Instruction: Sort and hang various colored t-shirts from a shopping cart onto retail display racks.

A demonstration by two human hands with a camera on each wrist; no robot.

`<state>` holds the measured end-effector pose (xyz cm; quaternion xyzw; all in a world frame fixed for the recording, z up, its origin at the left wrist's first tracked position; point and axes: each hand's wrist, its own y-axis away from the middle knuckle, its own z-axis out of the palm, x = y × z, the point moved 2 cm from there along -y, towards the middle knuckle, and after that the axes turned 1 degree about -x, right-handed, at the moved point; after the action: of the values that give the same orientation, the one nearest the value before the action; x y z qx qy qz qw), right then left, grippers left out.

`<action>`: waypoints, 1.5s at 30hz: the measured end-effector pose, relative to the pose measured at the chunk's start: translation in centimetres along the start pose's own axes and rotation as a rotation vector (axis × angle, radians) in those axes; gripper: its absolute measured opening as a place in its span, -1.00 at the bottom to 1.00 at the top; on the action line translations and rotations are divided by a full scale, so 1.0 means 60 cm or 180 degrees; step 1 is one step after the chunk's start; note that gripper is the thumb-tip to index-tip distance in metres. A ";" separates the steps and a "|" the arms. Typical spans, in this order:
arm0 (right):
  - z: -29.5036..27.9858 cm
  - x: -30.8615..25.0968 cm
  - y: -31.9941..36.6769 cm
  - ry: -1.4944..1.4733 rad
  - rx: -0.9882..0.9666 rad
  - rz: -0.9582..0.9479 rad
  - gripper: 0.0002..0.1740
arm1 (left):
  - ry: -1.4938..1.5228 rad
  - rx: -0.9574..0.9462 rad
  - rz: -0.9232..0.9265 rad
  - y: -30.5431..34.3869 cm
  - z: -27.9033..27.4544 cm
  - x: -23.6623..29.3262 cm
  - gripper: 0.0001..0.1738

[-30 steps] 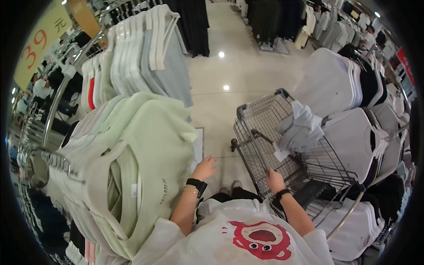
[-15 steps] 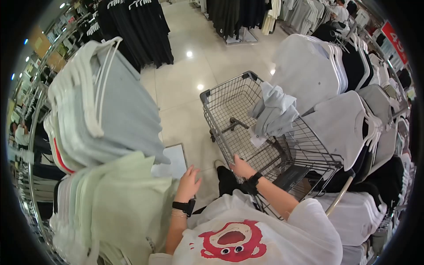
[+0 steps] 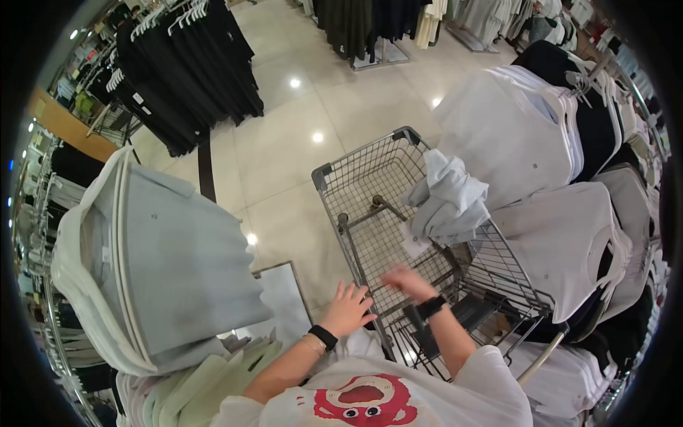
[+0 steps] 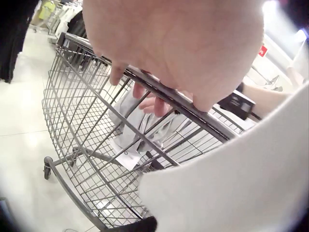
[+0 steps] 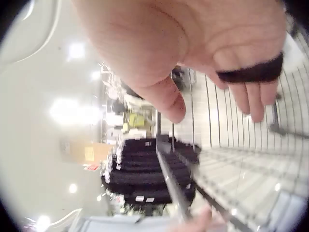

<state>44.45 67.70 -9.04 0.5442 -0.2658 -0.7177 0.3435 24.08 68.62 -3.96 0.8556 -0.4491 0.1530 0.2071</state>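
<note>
A grey wire shopping cart point(image 3: 359, 235) stands in front of me, filling much of the left wrist view. My left hand point(image 3: 346, 309) is at its left rim, fingers spread and fingertips right at the bar. Over the basket is my right hand point(image 3: 409, 281), blurred in the head view. In the right wrist view the right hand's fingers point(image 5: 253, 99) are extended and its thumb stands apart, with nothing between them. A crumpled light grey garment point(image 3: 452, 196) hangs over the cart's right side, a white tag point(image 3: 415, 240) beside it.
To the left hang light grey shirts point(image 3: 188, 256), with pale green ones point(image 3: 213, 384) below. Whitish shirts point(image 3: 509, 128) on a rack press close along the cart's right side. Black garments point(image 3: 192, 67) hang farther off, across the tiled floor point(image 3: 284, 178).
My right hand has come off the cart's left rim and moved over the basket. The left hand has moved right to that rim. The grey shirts sit lower in view.
</note>
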 end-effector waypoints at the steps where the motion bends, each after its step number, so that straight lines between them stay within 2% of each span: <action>1: -0.053 -0.023 -0.029 0.0165 0.0783 -0.0587 -0.16 | 0.0022 -0.0001 0.0000 -0.006 -0.005 -0.007 -0.56; 2: -0.121 -0.010 -0.089 0.0292 0.2397 -0.1596 -0.19 | 0.0075 -0.0056 0.0081 -0.013 -0.010 -0.016 -0.58; 3: -0.155 -0.063 -0.076 0.0668 0.3356 -0.1407 -0.16 | 0.0123 -0.0119 0.0166 -0.017 -0.014 -0.026 -0.59; 5: -0.210 -0.115 -0.092 0.0662 0.4261 -0.1386 -0.10 | 0.0100 -0.0175 0.0229 -0.026 -0.020 -0.043 -0.59; 6: -0.231 -0.127 -0.113 0.0672 0.4276 -0.1380 -0.10 | 0.0106 -0.0067 0.0306 -0.028 -0.026 -0.045 -0.60; 8: -0.281 -0.108 -0.165 -0.0173 0.4721 -0.0954 -0.16 | 0.0160 0.0027 0.0428 -0.036 -0.040 -0.050 -0.61; 9: -0.305 -0.094 -0.175 -0.0158 0.4754 -0.0944 -0.16 | 0.0223 0.0009 0.0526 -0.040 -0.046 -0.055 -0.64; 11: -0.308 -0.100 -0.176 -0.0308 0.4741 -0.1491 -0.32 | 0.0253 -0.0016 0.0668 -0.047 -0.058 -0.070 -0.66; 12: -0.303 -0.094 -0.173 -0.0159 0.4809 -0.1259 -0.47 | 0.0280 -0.0028 0.0743 -0.048 -0.059 -0.072 -0.68; 13: -0.290 -0.092 -0.168 -0.0231 0.4801 -0.1784 -0.61 | 0.0320 -0.0047 0.0818 -0.052 -0.060 -0.074 -0.70; 15: -0.273 -0.086 -0.130 0.0044 0.4739 -0.1424 -0.70 | 0.0356 0.0015 0.0986 -0.059 -0.062 -0.089 -0.74; 16: -0.220 -0.124 -0.084 0.0108 0.4855 -0.1933 -0.72 | 0.0321 -0.0196 0.1171 -0.063 -0.057 -0.096 -0.75; 17: -0.230 -0.114 -0.058 0.0460 0.4927 -0.2112 -0.75 | 0.0294 -0.0400 0.1351 -0.066 -0.055 -0.103 -0.77; 19: -0.179 -0.173 0.041 0.0489 0.5040 -0.2446 -0.81 | 0.0304 -0.0546 0.1522 -0.077 -0.058 -0.133 -0.79; 20: -0.124 -0.232 0.096 -0.0297 0.4764 -0.2709 -0.81 | 0.0359 -0.0553 0.1577 -0.088 -0.062 -0.152 -0.77; 21: -0.102 -0.264 0.141 -0.0438 0.4603 -0.2982 -0.79 | 0.0419 -0.0560 0.1635 -0.103 -0.075 -0.173 -0.75; 23: -0.057 -0.285 0.228 -0.1014 0.4381 -0.3435 -0.70 | 0.0106 -0.0939 0.1177 -0.142 -0.132 -0.214 -0.57; 24: -0.030 -0.297 0.263 -0.1446 0.4328 -0.3583 -0.64 | 0.0268 -0.0622 0.1161 -0.161 -0.141 -0.238 -0.46; 25: 0.009 -0.327 0.284 -0.1417 0.4321 -0.3573 -0.64 | 0.0432 -0.0298 0.1134 -0.175 -0.145 -0.258 -0.34; 27: 0.115 -0.397 0.284 -0.0751 0.2486 -0.4633 -0.61 | 0.0884 0.0101 0.1306 -0.213 -0.220 -0.243 -0.20; 29: 0.177 -0.436 0.240 -0.0388 0.1851 -0.4432 -0.62 | 0.2308 0.0282 0.1973 -0.228 -0.274 -0.200 -0.22; 30: 0.207 -0.463 0.213 -0.0372 0.1818 -0.4444 -0.62 | 0.2298 0.0315 0.1964 -0.229 -0.276 -0.179 -0.22; 32: 0.275 -0.528 0.140 0.0668 0.1368 -0.3214 -0.51 | 0.3133 -0.0059 0.2564 -0.213 -0.279 -0.143 -0.27; 33: 0.290 -0.555 0.111 0.1175 0.1124 -0.2575 -0.45 | 0.3724 0.0330 0.1911 -0.195 -0.298 -0.156 -0.39; 35: 0.304 -0.609 0.082 0.2497 0.0275 -0.3409 -0.20 | 0.4490 -0.0804 0.0020 -0.155 -0.365 -0.194 -0.46; 37: 0.309 -0.642 0.070 0.2755 0.0419 -0.3659 -0.04 | 0.4837 -0.0081 -0.0745 -0.134 -0.361 -0.263 -0.54; 38: 0.296 -0.646 0.053 0.2652 0.0612 -0.3409 0.03 | 0.5710 0.0496 -0.0778 -0.113 -0.393 -0.279 -0.55; 39: 0.282 -0.649 0.033 0.2800 0.0830 -0.3509 0.05 | 0.6528 0.1141 -0.0744 -0.086 -0.423 -0.294 -0.56; 40: 0.272 -0.639 0.010 0.2847 0.0814 -0.3379 0.08 | 0.6489 0.1334 -0.0762 -0.064 -0.427 -0.309 -0.56; 41: 0.264 -0.626 -0.018 0.2901 0.0800 -0.3259 0.10 | 0.7102 0.1632 0.0024 -0.043 -0.435 -0.320 -0.55; 42: 0.263 -0.596 -0.055 0.2799 0.0200 -0.2956 0.12 | 0.7620 0.1930 0.0912 -0.015 -0.438 -0.323 -0.54; 43: 0.260 -0.565 -0.096 0.2703 -0.0376 -0.2620 0.14 | 0.7541 0.2128 0.0928 -0.001 -0.419 -0.331 -0.54; 45: 0.298 -0.494 -0.161 0.2421 -0.1308 -0.2437 -0.06 | 0.7152 0.3275 0.0789 0.020 -0.329 -0.364 -0.55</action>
<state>30.33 97.04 6.16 0.7435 0.2371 -0.5817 0.2293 9.55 93.11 3.63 0.1841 0.0114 0.9776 0.1015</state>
